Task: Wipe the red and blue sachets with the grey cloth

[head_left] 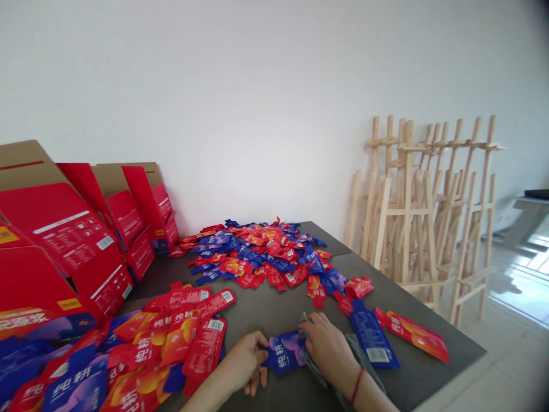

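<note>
Left hand (244, 361) pinches one end of a blue foil sachet (283, 353) on the counter (274, 313), while the right hand (328, 346) closes a grey cloth (364, 366) over its other end. Red and blue sachets (253, 252) lie heaped farther along.

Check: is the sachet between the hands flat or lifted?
Flat: the blue sachet lies on the dark table, left hand and right hand at its ends.

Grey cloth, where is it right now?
In the head view, the grey cloth lies under the right hand, between the blue pouch and another blue packet on the table.
</note>
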The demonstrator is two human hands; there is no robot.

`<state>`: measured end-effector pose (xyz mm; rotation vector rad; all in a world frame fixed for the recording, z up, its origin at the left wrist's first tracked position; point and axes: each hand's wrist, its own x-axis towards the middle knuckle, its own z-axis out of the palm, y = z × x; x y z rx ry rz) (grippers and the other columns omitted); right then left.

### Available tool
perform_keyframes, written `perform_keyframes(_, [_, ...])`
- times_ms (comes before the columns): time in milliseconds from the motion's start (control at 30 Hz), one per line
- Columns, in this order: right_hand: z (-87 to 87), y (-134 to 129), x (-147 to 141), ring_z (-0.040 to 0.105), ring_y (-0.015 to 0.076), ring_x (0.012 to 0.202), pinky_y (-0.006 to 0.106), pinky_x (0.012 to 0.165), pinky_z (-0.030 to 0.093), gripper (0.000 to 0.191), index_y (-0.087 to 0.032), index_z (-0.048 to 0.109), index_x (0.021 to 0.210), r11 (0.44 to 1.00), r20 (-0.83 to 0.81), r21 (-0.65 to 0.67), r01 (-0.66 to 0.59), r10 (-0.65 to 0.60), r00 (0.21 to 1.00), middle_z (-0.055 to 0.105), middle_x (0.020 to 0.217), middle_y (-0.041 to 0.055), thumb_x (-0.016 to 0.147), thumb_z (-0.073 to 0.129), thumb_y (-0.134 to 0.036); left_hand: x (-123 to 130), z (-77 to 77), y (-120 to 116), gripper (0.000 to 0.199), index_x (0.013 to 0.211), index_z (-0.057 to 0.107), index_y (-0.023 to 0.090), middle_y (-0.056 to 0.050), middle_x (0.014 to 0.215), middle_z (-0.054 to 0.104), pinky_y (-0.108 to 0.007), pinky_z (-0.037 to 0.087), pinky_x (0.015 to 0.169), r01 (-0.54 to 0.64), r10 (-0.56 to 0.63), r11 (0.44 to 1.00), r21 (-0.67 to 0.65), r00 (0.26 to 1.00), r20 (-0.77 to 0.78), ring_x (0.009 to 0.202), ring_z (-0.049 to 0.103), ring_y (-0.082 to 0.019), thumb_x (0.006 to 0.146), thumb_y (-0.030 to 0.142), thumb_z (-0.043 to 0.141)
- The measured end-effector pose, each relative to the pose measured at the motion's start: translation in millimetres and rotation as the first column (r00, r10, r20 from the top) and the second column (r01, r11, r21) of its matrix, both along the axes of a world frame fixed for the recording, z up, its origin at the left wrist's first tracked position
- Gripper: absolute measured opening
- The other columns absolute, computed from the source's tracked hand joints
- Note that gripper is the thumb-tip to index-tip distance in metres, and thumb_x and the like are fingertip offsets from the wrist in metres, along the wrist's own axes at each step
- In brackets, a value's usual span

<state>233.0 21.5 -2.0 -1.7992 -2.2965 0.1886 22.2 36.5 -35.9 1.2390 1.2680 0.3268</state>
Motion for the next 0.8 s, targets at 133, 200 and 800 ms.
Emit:
perform_keyframes(133, [-0.4,-0.8,19.4,0.051,0.0228,0.105,0.03,0.091,0.037,0.037,-0.02,0.067,0.107,0.992,-0.027,0.038,0.123,-0.122,0.992,0.061,0.108,0.0085,0.078,0.046,-0.011,-0.3,-1.7,1.9,0.012,0.096,0.036,0.02,0.006,0.046,0.059,-0.014,0.026,0.032,-0.032,0.032,0.999,0.018,0.999,0.038,0.025,0.044,-0.009,0.085,0.025,0.04])
perform_keyframes(200, [1.3,-7.0,16.2,0.049,0.0227,0.107,0.03,0.09,0.037,0.039,-0.022,0.065,0.11,0.99,-0.072,0.077,0.116,-0.11,0.991,0.059,0.112,0.0079,0.078,0.045,-0.01,0.0,-3.1,3.0,0.013,0.094,0.037,0.02,0.006,0.047,0.06,-0.014,0.027,0.032,-0.057,0.055,0.998,0.03,0.997,0.057,0.026,0.044,-0.009,0.085,0.028,0.041])
perform_keyframes(800, [-10.6,-9.3,21.2,0.051,0.021,0.101,0.029,0.084,0.039,0.033,-0.023,0.063,0.096,0.993,-0.056,0.057,0.102,-0.099,0.994,0.057,0.105,0.0057,0.073,0.047,-0.006,-2.2,-3.1,3.2,0.009,0.095,0.036,0.021,0.008,0.047,0.057,-0.014,0.026,0.03,-0.041,0.041,0.999,0.031,0.999,0.002,0.027,0.046,-0.009,0.088,0.026,0.039])
